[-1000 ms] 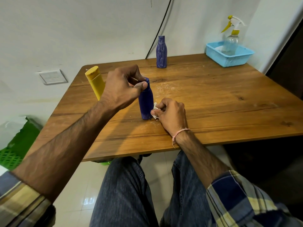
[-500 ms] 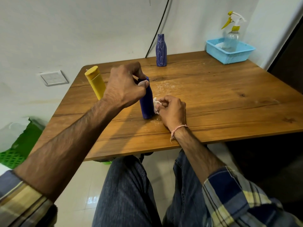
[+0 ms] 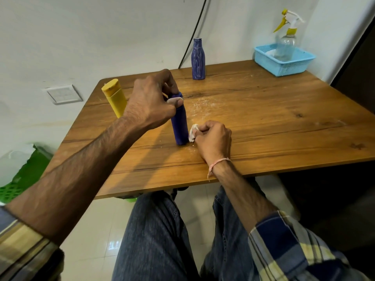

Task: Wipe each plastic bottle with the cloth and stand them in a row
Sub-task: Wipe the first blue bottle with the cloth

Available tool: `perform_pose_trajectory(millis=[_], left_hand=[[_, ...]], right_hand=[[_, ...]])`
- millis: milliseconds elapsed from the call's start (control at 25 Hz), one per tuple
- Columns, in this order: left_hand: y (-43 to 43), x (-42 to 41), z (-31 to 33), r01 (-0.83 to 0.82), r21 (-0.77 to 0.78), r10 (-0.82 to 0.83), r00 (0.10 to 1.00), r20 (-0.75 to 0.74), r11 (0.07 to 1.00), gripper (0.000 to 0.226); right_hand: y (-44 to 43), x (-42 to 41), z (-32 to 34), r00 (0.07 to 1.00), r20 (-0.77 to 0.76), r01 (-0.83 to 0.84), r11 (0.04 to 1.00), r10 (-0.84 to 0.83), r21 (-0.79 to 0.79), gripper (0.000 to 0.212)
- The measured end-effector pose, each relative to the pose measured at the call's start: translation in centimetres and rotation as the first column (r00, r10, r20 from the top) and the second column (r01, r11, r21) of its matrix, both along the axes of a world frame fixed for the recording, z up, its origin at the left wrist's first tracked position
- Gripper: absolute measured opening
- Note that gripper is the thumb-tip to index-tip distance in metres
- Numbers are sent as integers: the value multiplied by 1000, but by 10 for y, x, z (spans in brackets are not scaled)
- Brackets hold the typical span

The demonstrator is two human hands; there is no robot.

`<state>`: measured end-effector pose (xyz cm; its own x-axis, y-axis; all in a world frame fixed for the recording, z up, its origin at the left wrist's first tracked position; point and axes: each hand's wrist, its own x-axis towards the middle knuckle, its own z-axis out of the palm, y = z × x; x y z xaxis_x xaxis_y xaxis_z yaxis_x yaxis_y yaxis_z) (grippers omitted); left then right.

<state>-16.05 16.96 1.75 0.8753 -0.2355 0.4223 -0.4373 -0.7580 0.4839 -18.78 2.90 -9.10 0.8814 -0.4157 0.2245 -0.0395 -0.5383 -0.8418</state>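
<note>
Since the wooden tabletop [image 3: 263, 122] bears the weight, I need not lift the dark blue bottle [image 3: 180, 126]. It stands upright between my two sets of fingers, and I judge the step in hand to be wiping its lower wall. The yellow bottle [image 3: 115, 98] shows past my left knuckles, its base hidden. The patterned blue bottle [image 3: 198, 59] stands well beyond both hands, so the row could form beside either.

My left hand [image 3: 150, 104] comes over from above, its fingers [image 3: 175, 100] curled narrow around the cap end, thumb tip on the near side. That grip should be firm enough to stop the bottle tipping away from the rub, yet loose enough to let me twirl it so every side gets wiped.

My right hand [image 3: 215, 136] lies low on the wood, its fingers [image 3: 203, 129] bunched tight on the small white cloth [image 3: 192, 135]. The cloth touches the bottle near its base, on the side toward them. I would press the wad sideways into the plastic and run it up toward the upper fingers, turning the bottle a little between strokes.

One risk, as I judge it: with a narrow base, a hard push so low could skid the bottle over the white dust [image 3: 203, 105] lying just beyond my right fingers.
</note>
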Motion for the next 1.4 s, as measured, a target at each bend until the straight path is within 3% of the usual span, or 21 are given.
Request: perform_pose_trajectory(millis=[320,520,880,1080,1200,1320,1400], left_hand=[[-2,3,2,13,102,-15,1000,14,995,30],[-5,0,11,-26,161,24,1000,11,987,40],[-19,5,16,-76,270,88,995,-35,960,49],[-23,4,24,-65,349,109,988,-108,935,60],[-13,6,34,21,371,22,994,-110,929,66],[8,9,46,263,237,-242,964,-114,935,29],[19,12,43,368,212,-341,928,-154,905,36]], right_hand=[[20,-27,-15,994,8,-105,992,105,64,7],[1,-6,-2,1000,13,-1,981,-2,195,14],[25,-36,-11,998,43,-53,992,48,111,8],[17,-38,-4,990,143,-8,996,-5,87,6],[16,-42,-7,988,155,-27,997,15,76,12],[12,-42,-8,981,193,-35,995,17,91,18],[9,-41,-1,955,296,-62,994,33,90,18]])
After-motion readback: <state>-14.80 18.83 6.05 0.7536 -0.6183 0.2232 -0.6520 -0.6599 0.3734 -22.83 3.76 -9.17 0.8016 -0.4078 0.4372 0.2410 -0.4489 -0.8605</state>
